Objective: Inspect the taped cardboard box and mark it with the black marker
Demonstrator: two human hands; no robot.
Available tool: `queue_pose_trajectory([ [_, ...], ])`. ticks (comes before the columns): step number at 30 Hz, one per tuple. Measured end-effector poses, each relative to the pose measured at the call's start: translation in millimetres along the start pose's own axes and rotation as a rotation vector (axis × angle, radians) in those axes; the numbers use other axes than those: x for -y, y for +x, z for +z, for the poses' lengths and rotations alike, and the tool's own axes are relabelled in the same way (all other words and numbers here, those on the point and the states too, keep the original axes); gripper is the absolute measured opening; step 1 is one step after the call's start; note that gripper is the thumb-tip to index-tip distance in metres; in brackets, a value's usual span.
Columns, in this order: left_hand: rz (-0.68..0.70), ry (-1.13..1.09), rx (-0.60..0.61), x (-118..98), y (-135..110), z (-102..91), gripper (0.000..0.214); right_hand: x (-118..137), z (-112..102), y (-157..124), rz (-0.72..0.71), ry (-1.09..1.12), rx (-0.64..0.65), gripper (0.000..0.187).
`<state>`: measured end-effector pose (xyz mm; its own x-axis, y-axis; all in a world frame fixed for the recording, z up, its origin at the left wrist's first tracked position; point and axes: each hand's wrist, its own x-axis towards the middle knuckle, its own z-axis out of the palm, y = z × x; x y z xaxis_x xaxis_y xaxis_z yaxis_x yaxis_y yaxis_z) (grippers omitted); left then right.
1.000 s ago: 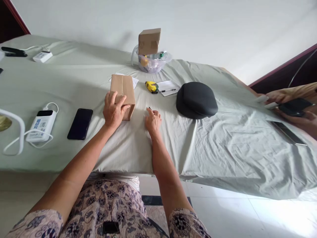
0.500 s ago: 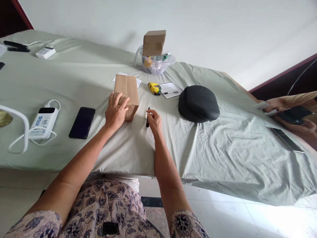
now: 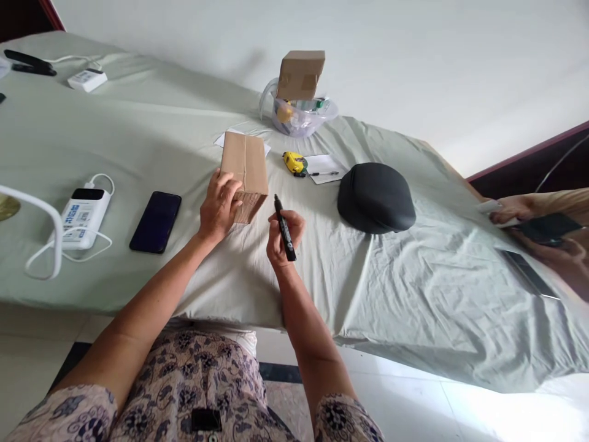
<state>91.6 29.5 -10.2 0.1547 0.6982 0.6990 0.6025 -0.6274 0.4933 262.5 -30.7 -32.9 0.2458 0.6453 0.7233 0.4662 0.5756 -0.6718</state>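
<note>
My left hand grips the near left corner of a brown cardboard box, fingers on its top and thumb at the near side. The box stands on the cloth, partly over a white paper. A black marker with pale lettering is held in my right hand. Its narrow end points away from me toward the box, without touching it. Beyond my right hand lie a yellow tape measure and a white sheet with a thin pen on it.
A black case sits to the right. Left are a dark phone and a white power bank with cables. Behind, a clear basket carries another carton. Another person's hands hold a dark object at far right.
My right hand has lifted the marker off the cloth and turned it, narrow end forward. My left hand stays on the box, its thumb now on the near side. The view has shifted slightly.
</note>
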Motion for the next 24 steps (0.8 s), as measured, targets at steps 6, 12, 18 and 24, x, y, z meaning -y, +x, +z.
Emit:
queue_pose_trajectory([
  [6, 0.038, -0.011, -0.042, 11.3, -3.5, 4.3, 0.057, 21.5, 4.3, 4.6, -0.349, -0.171, 0.041, 0.009],
  [12, 0.084, -0.078, -0.066, 16.5, -6.2, 4.8, 0.068, 23.4, 4.5, 9.1, -0.328, -0.262, 0.074, 0.012],
  [18, 0.084, -0.051, -0.062, 17.1, -6.9, 6.0, 0.063, 23.1, 9.2, 8.2, -0.371, -0.254, 0.100, 0.012],
  [24, 0.109, -0.074, -0.073, 17.4, -8.3, 5.3, 0.055, 17.3, 1.8, 9.2, -0.347, -0.343, -0.054, 0.010],
])
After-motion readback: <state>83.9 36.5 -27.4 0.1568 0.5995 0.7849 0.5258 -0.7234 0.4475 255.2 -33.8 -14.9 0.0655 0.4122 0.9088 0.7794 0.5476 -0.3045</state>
